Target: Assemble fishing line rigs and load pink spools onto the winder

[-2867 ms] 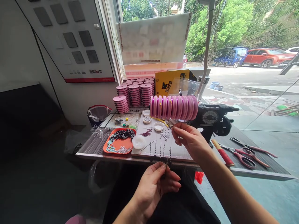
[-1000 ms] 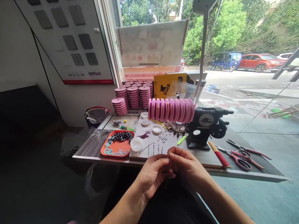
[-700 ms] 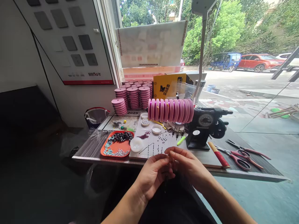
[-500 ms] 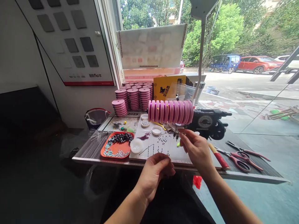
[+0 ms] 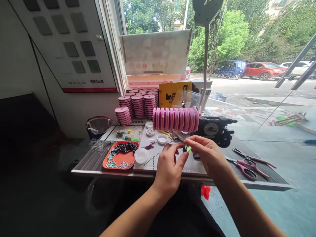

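Note:
My left hand (image 5: 170, 168) is over the pale work board (image 5: 170, 167), thumb and fingers pinched. My right hand (image 5: 207, 153) also pinches, its fingertips close to those of the left. What they hold is too small or fine to make out. A neon green piece (image 5: 189, 148) shows between the hands; whether it is held or lies behind them I cannot tell. Just beyond, a row of pink spools (image 5: 175, 119) sits on the shaft of a black winding machine (image 5: 211, 128). A white dish (image 5: 162, 139) stands near the left fingertips.
An orange tray (image 5: 120, 162) with black, teal and silver small parts lies left, beside a round white lid (image 5: 141, 155). Scissors (image 5: 243, 168) and pliers (image 5: 254, 158) lie right. Stacked pink spools (image 5: 140, 107) and a yellow box (image 5: 170, 93) stand at the back.
My left hand has risen and moved forward to meet the right hand, and their fingertips are now close together. The whole view has shifted slightly.

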Tool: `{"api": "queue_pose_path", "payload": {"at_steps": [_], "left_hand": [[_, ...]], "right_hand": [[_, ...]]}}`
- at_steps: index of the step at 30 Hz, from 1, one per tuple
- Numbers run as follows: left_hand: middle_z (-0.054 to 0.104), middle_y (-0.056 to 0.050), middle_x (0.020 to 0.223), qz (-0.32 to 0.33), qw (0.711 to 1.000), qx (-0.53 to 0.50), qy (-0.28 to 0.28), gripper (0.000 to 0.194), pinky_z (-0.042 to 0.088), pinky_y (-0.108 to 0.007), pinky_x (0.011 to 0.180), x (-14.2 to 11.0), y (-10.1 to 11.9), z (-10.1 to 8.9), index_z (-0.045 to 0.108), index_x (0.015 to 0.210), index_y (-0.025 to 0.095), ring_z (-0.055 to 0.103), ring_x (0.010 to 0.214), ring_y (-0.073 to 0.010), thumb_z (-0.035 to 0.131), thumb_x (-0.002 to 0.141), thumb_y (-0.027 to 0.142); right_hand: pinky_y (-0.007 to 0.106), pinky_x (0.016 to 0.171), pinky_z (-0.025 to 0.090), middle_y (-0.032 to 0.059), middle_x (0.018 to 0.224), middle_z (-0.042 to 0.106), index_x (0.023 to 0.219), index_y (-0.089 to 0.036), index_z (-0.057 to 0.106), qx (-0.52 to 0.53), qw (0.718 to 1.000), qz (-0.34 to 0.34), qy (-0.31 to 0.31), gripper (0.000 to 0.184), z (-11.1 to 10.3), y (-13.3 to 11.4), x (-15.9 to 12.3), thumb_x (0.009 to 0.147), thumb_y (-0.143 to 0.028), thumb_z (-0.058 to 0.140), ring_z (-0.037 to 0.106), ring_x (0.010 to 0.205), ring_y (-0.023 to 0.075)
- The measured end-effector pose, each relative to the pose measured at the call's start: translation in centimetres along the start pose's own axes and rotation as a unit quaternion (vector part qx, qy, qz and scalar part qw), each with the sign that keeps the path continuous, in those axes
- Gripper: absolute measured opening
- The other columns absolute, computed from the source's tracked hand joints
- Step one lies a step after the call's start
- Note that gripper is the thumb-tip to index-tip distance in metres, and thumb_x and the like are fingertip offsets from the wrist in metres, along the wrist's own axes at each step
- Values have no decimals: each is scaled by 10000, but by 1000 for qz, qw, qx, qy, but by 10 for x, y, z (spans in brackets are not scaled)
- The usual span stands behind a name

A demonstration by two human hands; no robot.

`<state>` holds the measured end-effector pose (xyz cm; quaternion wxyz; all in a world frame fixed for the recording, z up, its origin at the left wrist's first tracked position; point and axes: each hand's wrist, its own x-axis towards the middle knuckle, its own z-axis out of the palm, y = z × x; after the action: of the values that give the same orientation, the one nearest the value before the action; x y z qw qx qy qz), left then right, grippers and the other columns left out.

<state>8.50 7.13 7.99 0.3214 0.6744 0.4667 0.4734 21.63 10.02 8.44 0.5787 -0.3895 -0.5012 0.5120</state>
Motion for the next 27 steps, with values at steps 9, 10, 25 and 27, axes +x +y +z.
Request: {"api": "queue_pose_path", "payload": {"at_steps": [9, 10, 25, 27], "left_hand": [[550, 8, 542, -240, 857, -440, -118, 257, 421, -257, 569, -16, -12, 3, 504, 679, 154, 514, 501, -110, 581, 745, 390], [545, 10, 518, -266, 839, -457, -129, 273, 423, -255, 540, -23, -14, 2, 497, 676, 154, 510, 468, -107, 592, 735, 403], [522, 34, 483, -357, 807, -460, -96, 244, 437, -251, 513, -70, -39, -4, 514, 693, 139, 513, 407, -90, 630, 729, 351], [529, 31, 489, -357, 808, -460, -96, 239, 440, -251, 520, -71, -40, -4, 515, 700, 138, 522, 416, -94, 620, 739, 349]], "right_hand": [[213, 509, 317, 14, 660, 574, 639, -153, 587, 142, 984, 83, -71, 274, 12, 16, -2, 608, -371, 750, 411, 547, 93], [211, 504, 313, 18, 654, 579, 640, -153, 579, 148, 983, 84, -74, 271, 13, 15, -3, 616, -364, 748, 409, 540, 91], [180, 411, 277, -20, 572, 517, 667, -160, 547, 170, 978, 113, -44, 289, 12, 15, -4, 585, -320, 773, 402, 463, 63], [177, 407, 278, -20, 574, 512, 668, -159, 543, 166, 979, 108, -44, 289, 12, 15, -4, 594, -329, 764, 402, 461, 60]]}}
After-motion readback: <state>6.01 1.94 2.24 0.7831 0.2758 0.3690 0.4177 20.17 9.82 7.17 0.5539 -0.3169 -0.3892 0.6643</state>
